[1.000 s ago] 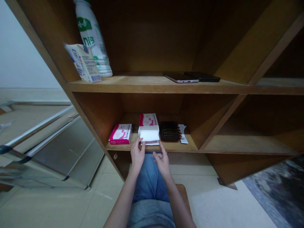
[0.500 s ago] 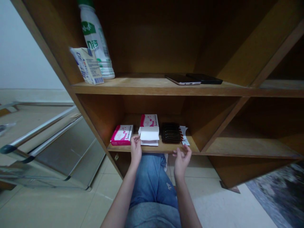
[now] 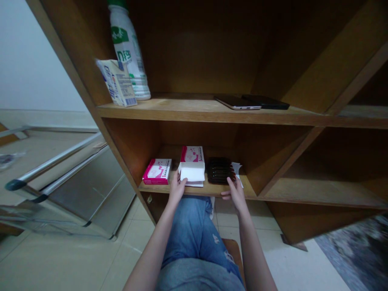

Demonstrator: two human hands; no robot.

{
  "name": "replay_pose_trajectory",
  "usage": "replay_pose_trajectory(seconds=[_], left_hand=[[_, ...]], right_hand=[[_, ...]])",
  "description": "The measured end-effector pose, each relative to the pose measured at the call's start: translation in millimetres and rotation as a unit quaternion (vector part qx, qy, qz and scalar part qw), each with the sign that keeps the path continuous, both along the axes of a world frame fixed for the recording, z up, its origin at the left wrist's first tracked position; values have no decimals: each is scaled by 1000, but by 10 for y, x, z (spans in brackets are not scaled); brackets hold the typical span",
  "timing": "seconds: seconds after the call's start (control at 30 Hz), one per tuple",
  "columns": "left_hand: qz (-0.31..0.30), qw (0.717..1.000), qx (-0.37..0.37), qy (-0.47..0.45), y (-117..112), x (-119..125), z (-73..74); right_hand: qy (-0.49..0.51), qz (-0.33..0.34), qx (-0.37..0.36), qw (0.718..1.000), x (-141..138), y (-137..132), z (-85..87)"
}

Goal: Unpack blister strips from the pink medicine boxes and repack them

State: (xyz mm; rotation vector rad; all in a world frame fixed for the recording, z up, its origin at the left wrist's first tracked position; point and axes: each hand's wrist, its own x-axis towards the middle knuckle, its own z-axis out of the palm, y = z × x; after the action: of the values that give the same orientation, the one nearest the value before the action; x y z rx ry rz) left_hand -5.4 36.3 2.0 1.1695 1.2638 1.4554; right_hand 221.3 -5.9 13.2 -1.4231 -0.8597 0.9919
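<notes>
- Wooden shelf [image 3: 201, 191]: its front edge is reached by both hands.
- Left hand [image 3: 177, 189]: it is pressed on white paper sheet [image 3: 190, 174] of opened pink box [image 3: 192, 154]; pinching cannot be told.
- Right hand [image 3: 236, 196]: it is held loosely open beside black blister packs [image 3: 220, 169].
- Light touch is advised, so paper is not creased.

two hands are in view: one left hand [image 3: 177, 190] and one right hand [image 3: 236, 196]. two wooden shelves carry the things. the upper shelf [image 3: 188, 113] holds four: one plastic bottle [image 3: 129, 52] and one carton [image 3: 117, 83] toward its left end, plus two phones, one silver-edged phone [image 3: 237, 102] and one black phone [image 3: 265, 102]. the lower shelf [image 3: 209, 190] holds two pink-and-white boxes, the left box [image 3: 157, 171] and the rear box [image 3: 191, 154], one white packet [image 3: 190, 174], one paper slip [image 3: 237, 169] and one dark stack [image 3: 220, 169], its pieces too dark to count.
</notes>
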Motion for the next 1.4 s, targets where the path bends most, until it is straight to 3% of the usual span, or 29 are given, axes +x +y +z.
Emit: replay_pose_trajectory(seconds=[0.2, 0.57, 1.0, 1.07, 1.2, 1.27, 1.4], left_hand=[[-9, 1000, 12, 8, -17, 2, 55], [-21, 998, 20, 52, -1, -7, 123], [-31, 985, 29, 168, -33, -12, 178], [-30, 983, 31, 178, -61, -8, 169], [-25, 982, 33, 182, -74, -11, 105], [-23, 986, 21, 163, -74, -13, 77], [-5, 991, 26, 129, -167, -39, 134]], right_hand=[[-12, 17, 8, 1000, 20, -10, 68], [-37, 38, 16, 998, -35, 61, -21], [-9, 56, 12, 998, -113, 71, 13], [6, 26, 29, 999, -133, 29, 21], [-18, -106, 126, 986, -206, -112, 71], [-40, -122, 159, 979, -273, -182, 111], [-52, -14, 167, 984, -525, -258, 199]])
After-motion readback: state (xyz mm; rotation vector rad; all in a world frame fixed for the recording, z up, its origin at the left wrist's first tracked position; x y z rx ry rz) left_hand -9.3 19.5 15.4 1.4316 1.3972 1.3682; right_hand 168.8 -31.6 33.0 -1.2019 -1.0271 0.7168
